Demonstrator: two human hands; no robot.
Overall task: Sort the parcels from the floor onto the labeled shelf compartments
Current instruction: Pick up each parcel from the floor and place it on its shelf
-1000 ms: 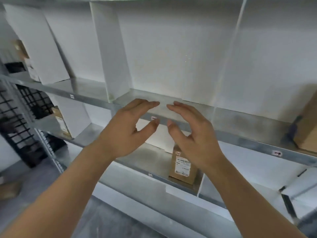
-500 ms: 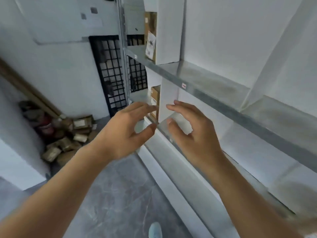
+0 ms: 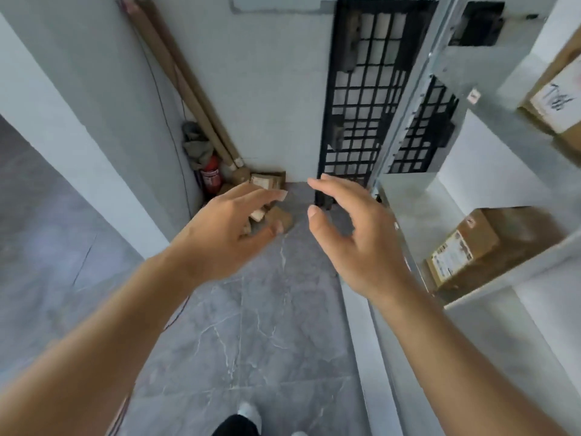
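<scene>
Our left hand and right hand hang loosely spread, holding nothing. The parcels lie heaped in the floor corner at 12 o'clock. We should walk close, crouch, then take 1 with its label showing.

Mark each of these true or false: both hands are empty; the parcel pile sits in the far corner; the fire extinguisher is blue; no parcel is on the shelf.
1. Both hands are empty. True: the left hand and right hand hold nothing.
2. The parcel pile sits in the far corner. True.
3. The fire extinguisher is blue. False: it is red.
4. No parcel is on the shelf. False: a labelled cardboard parcel lies in a compartment.
</scene>
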